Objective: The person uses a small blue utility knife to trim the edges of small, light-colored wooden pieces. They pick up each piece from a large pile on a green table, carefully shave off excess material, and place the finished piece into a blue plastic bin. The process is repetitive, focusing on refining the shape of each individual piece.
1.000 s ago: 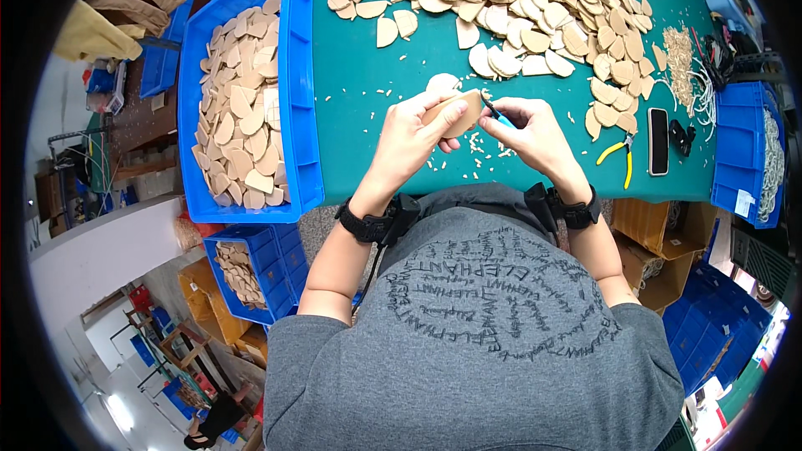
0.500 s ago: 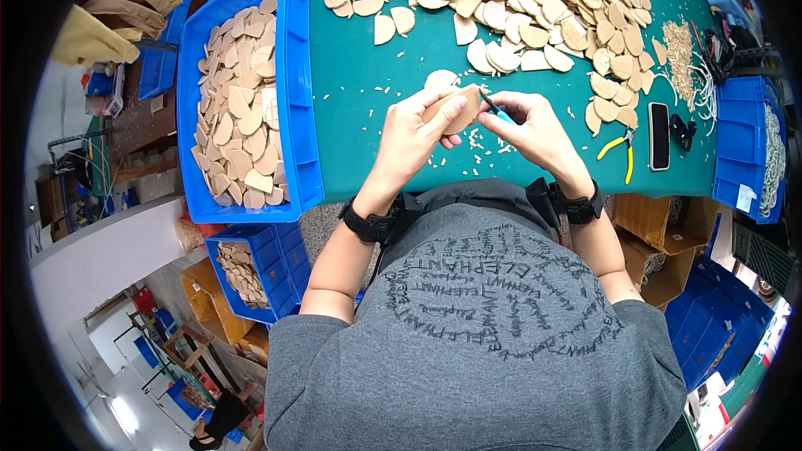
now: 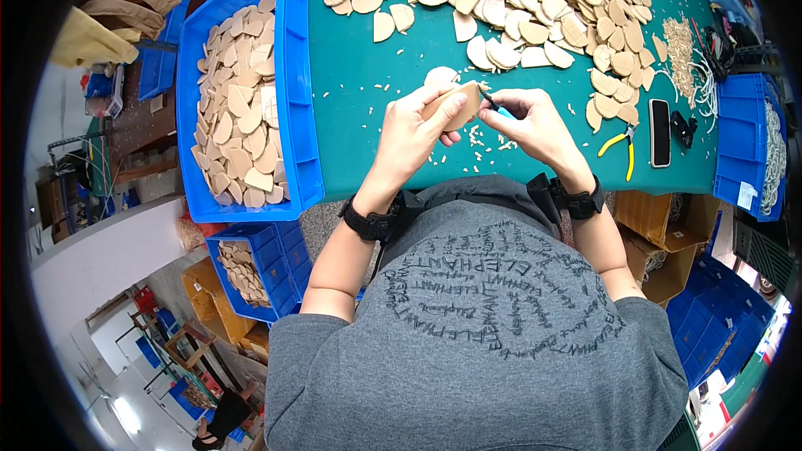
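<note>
My left hand [image 3: 407, 135] is closed on a flat tan piece [image 3: 468, 103] with a rounded edge, its thumb across the near face. Against that piece's right edge lies the dark tip of blue-handled pliers [image 3: 506, 113], gripped in my right hand [image 3: 539, 129]; the fingers partly cover the tool. Just beyond my left hand, another pale rounded piece [image 3: 440, 76] rests on the green table [image 3: 368, 150]. Small tan scraps [image 3: 478, 146] are scattered below and between my hands.
A large pile of half-round tan pieces [image 3: 501, 0] spreads across the far table. At left stands a blue crate [image 3: 299, 117] full of similar pieces. To the right lie yellow-handled pliers [image 3: 628, 154], a phone [image 3: 659, 134], a scrap heap [image 3: 681, 42] and a blue bin [image 3: 742, 134].
The pliers' tip has shifted very slightly at the edge of the tan piece. Both hands keep nearly the same place and grip.
</note>
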Demonstrator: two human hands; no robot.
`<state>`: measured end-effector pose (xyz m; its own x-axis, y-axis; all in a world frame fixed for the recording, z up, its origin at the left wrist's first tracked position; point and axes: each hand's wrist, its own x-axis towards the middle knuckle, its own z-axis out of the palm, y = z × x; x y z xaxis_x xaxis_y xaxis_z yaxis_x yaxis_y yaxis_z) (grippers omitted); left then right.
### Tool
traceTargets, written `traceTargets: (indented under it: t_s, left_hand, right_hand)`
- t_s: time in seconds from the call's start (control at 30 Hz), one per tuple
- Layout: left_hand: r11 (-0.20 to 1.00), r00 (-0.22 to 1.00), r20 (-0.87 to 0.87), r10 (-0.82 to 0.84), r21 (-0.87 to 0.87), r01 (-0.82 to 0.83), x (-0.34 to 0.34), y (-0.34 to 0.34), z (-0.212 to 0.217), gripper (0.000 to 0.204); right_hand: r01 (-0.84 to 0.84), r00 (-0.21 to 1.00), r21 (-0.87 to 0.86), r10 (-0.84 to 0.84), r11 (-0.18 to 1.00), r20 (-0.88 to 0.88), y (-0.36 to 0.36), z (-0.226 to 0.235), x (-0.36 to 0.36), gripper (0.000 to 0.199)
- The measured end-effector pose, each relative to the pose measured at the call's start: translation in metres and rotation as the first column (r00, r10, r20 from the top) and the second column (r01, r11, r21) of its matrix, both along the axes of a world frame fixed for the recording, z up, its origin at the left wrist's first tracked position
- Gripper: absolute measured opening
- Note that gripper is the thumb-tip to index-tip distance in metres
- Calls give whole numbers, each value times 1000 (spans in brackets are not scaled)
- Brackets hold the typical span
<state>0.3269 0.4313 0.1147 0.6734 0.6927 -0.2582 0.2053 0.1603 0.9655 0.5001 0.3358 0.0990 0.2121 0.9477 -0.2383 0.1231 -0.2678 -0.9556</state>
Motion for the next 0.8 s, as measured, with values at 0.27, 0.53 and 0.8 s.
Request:
traceTargets:
  t_s: [0.27,0.53,0.8]
  left_hand:
    - [1000,1000,-9,-18,-25,17,-1,1,0,33]
    - [946,990,132,52,-324,-7,-10,2,0,29]
    - [849,884,96,457,249,-466,-83,29,-8,28]
  right_hand:
    - [8,999,47,-10,999,50,-2,-11,0,19]
    - [71,997,-27,-72,997,-40,-6,-2,-2,17]
    - [88,995,-57,-90,994,-36,-16,-7,-10,15]
